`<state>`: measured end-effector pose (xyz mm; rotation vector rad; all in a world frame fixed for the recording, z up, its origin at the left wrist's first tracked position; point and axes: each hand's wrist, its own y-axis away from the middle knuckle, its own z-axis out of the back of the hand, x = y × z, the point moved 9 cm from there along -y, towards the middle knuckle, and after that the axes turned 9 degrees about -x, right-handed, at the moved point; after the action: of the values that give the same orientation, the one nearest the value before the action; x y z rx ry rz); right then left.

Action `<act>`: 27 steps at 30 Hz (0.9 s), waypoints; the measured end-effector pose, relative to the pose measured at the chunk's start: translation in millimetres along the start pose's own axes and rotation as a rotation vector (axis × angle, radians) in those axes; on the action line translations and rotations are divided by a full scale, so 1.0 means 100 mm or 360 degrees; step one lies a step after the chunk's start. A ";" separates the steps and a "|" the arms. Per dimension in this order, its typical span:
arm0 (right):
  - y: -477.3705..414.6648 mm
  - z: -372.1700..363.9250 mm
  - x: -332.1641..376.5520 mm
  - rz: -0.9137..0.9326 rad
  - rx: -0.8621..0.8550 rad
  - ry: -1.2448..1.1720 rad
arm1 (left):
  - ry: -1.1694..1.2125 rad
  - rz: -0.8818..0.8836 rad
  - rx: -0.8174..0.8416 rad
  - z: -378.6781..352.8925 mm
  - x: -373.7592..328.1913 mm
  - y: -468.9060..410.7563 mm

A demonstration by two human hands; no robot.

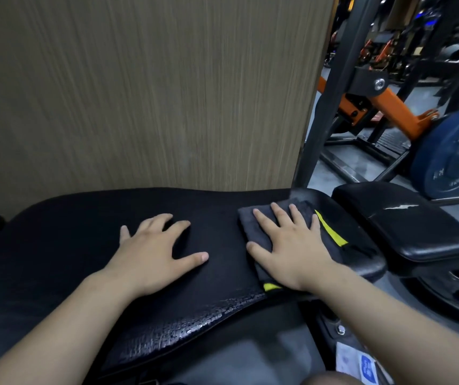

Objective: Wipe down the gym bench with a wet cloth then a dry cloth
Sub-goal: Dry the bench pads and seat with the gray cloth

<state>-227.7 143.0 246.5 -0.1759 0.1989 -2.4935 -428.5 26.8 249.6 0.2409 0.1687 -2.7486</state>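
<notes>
The black bench point(67, 245) runs crosswise below the camera, and its near edge is cracked and flaking. The left hand point(153, 252) lies flat on the middle of the bench with fingers spread wide, holding nothing. Toward the bench's right end, the right hand point(290, 247) presses flat, fingers straight, on a folded dark cloth point(250, 222) with yellow stripes. Whether the cloth is wet or dry cannot be told. A wood panel point(139, 93) stands behind the bench. A blue plate point(456, 154) sits beyond its right end.

dim – soft blur, edges warped
</notes>
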 end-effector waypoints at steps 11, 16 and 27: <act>-1.03 -0.18 0.11 -0.0086 -0.0010 0.0014 | -0.0039 -0.0033 0.0034 -0.05 0.03 -0.08; -1.04 -0.19 0.11 -0.0093 -0.0005 0.0030 | -0.0030 -0.0058 0.0072 -0.04 0.04 -0.07; 0.17 -0.03 0.57 0.0058 -0.0001 -0.0057 | 0.0045 -0.0066 0.0124 0.00 0.16 0.08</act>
<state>-264.2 95.7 245.4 -0.2150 0.1863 -2.4520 -440.1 13.9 245.7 0.3009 0.0750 -2.7971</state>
